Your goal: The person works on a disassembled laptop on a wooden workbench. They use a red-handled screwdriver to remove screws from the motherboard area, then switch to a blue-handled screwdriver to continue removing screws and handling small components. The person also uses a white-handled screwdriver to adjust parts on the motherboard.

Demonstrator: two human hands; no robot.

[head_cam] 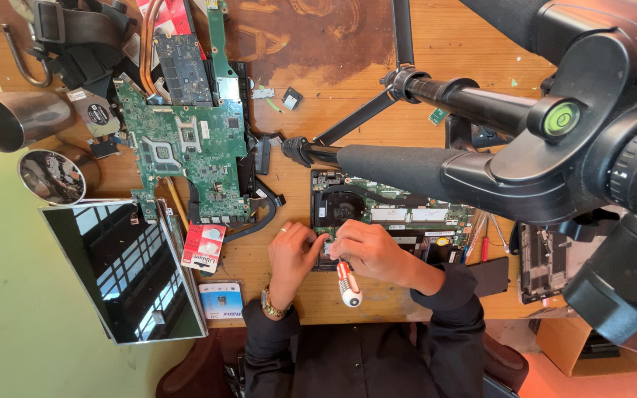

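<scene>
Right hand (369, 250) clenched around red-and-white-handled screwdriver (347, 283), tip at opened black laptop base (392, 214). Left hand (293, 250) rested fingertips beside tip, grasping nothing visible. Wooden bench (348, 110) beneath.

Red-and-white screwdriver (348, 284) — green motherboard (186, 147)

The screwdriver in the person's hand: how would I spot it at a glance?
Start at the opened laptop on the wooden table, under the tripod. At its near left corner the two hands meet; the right hand grips the screwdriver. Its red-and-white handle points toward the person, unlike the thin tools lying right of the laptop.
</scene>
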